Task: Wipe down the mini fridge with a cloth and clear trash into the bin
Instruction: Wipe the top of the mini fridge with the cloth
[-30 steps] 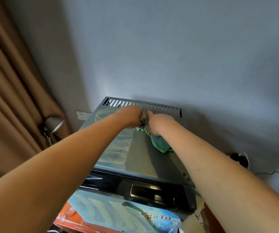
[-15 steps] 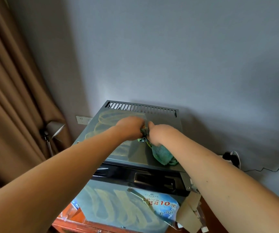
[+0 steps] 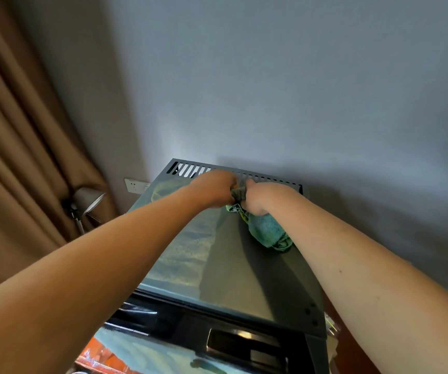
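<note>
The grey mini fridge [image 3: 233,279] stands against the wall, its flat top seen from above, with a slotted vent along the back edge. A green cloth [image 3: 267,230] lies bunched on the top, right of centre. My left hand [image 3: 213,188] and my right hand [image 3: 260,195] meet near the vent, both closed on the upper end of the cloth. The rest of the cloth trails back under my right wrist. Dusty streaks cover the left half of the top.
Brown curtains [image 3: 15,157] hang at the left, with a small lamp [image 3: 86,202] and a wall socket [image 3: 135,185] beside the fridge. The fridge's dark front strip [image 3: 217,336] and a patterned door show below.
Both hands, still gripping the cloth, slid toward me half a second ago and have now pushed back to the vent. The view tilted with them.
</note>
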A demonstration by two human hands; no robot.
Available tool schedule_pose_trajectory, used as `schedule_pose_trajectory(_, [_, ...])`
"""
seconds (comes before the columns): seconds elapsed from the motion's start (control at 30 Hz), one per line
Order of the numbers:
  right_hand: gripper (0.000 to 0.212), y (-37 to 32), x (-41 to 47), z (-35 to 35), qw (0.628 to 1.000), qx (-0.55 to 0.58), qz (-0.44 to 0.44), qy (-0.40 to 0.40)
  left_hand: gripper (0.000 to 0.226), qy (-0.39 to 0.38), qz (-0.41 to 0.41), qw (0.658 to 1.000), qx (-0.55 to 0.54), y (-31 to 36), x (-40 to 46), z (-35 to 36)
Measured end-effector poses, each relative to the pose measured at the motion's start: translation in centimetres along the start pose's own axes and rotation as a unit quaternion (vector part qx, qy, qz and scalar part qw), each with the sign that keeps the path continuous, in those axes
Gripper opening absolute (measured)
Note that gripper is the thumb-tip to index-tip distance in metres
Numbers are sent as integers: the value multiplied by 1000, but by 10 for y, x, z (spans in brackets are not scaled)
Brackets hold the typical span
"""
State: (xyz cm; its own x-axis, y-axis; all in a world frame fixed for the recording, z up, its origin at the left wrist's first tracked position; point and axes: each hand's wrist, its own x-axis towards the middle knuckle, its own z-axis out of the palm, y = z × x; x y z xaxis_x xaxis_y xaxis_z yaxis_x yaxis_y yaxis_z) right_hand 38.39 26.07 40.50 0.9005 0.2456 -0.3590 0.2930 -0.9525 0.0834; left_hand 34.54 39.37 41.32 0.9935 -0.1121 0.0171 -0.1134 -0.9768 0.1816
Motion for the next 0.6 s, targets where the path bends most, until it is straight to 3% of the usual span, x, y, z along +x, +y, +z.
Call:
schedule_pose_trajectory(0.23, [94,-5,40,-14,1000,2,10,6,18,11,-25,999,22,-7,36,-1])
schedule_pose_trajectory(0.4, [78,0,24,-9,999,40,-9,35,22,16,-23,998,48,-3,26,-3])
schedule_pose_trajectory(0.6, [92,-5,-16,6,1000,15,-5,14,14,6,-14,998,54,9,-16,-1])
